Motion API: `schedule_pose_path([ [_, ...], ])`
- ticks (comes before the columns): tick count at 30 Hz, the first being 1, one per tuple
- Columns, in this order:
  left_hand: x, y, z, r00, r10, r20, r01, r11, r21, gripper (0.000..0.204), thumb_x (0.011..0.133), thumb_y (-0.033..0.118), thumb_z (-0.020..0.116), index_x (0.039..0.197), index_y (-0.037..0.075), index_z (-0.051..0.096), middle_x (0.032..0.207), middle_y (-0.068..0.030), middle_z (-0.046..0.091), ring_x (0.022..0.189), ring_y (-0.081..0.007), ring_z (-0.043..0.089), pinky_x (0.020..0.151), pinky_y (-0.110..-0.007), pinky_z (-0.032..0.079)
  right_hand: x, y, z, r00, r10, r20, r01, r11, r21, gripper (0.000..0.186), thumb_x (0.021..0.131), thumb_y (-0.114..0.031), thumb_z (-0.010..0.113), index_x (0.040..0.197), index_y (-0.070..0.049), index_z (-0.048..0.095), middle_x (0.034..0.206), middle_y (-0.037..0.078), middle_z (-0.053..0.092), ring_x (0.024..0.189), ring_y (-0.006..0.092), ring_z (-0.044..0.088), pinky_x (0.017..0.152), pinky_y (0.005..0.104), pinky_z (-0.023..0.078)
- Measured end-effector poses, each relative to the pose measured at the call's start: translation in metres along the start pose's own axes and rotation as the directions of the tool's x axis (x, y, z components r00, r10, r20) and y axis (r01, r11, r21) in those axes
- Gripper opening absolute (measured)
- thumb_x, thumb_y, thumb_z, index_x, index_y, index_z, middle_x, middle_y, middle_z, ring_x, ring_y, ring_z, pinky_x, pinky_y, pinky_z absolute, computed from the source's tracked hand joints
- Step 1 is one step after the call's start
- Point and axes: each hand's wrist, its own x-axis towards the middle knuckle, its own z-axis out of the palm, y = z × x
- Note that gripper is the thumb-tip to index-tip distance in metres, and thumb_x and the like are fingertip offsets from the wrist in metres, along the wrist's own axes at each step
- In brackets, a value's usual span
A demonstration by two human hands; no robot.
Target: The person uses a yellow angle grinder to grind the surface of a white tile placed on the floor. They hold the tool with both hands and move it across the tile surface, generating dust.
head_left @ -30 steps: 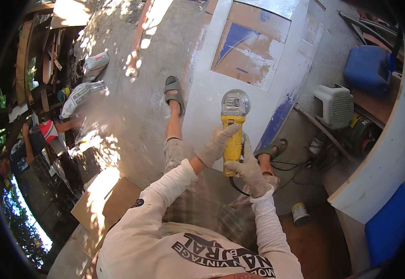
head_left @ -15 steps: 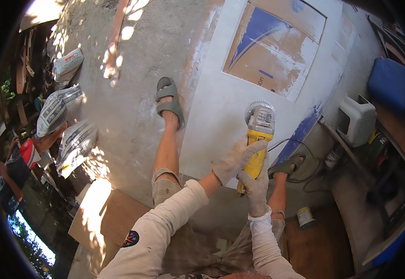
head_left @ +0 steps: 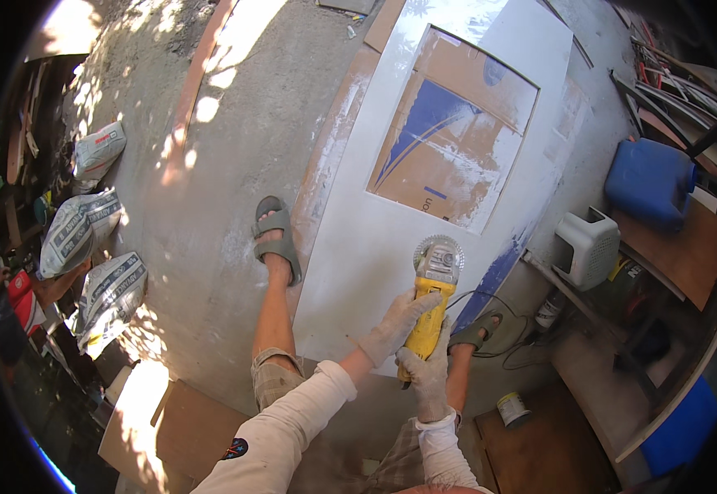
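Grinder: yellow body, disc end pointing away from me, held over the white panel between my feet. Left hand, gloved, fingers wrapped round the body just behind the head, probably for steadying. Right hand clenched on the rear handle. Cord trails right of the fingers, past the sandal.
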Motion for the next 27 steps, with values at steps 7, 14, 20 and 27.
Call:
schedule_pose_path([
  [7,-0.007,0.019,0.005,0.999,0.035,-0.042,-0.030,0.993,0.114,0.056,0.104,0.044,0.071,0.141,0.003,0.062,0.120,-0.0083,0.070,0.104,-0.0167,0.070,0.091,-0.035,0.058,0.003,-0.001,0.018,0.998,-0.068,-0.004,0.068,0.993,0.094,0.102,0.086,0.002,0.075,0.171,-0.004,0.019,0.124,0.011,0.063,0.095,0.0186,0.070,0.073,0.0307,0.060],
  [14,-0.015,0.043,-0.006,0.999,0.032,-0.037,-0.025,0.981,0.192,0.058,0.103,0.045,0.072,0.143,0.003,0.062,0.123,-0.0077,0.070,0.108,-0.0156,0.068,0.095,-0.034,0.056,0.010,-0.001,0.040,0.989,-0.150,-0.012,0.151,0.980,0.128,0.100,0.089,-0.006,0.083,0.169,-0.005,0.023,0.127,0.011,0.063,0.098,0.0204,0.071,0.077,0.0332,0.063],
  [20,-0.011,0.050,-0.020,0.994,0.096,-0.051,-0.084,0.975,0.203,0.057,0.103,0.043,0.072,0.142,0.003,0.063,0.122,-0.0082,0.070,0.106,-0.0153,0.067,0.093,-0.034,0.056,0.012,-0.011,0.058,0.981,-0.185,0.051,0.180,0.979,0.094,0.102,0.090,-0.008,0.083,0.170,-0.005,0.021,0.133,0.012,0.061,0.104,0.0213,0.071,0.083,0.0347,0.063],
  [27,-0.007,0.059,-0.020,0.989,0.139,-0.056,-0.121,0.962,0.246,0.056,0.101,0.043,0.073,0.140,0.002,0.064,0.119,-0.0074,0.071,0.101,-0.0148,0.068,0.089,-0.033,0.057,0.010,-0.027,0.073,0.983,-0.182,0.023,0.180,0.980,0.084,0.093,0.091,-0.007,0.079,0.168,-0.005,0.027,0.133,0.011,0.061,0.105,0.0198,0.070,0.086,0.0336,0.062],
])
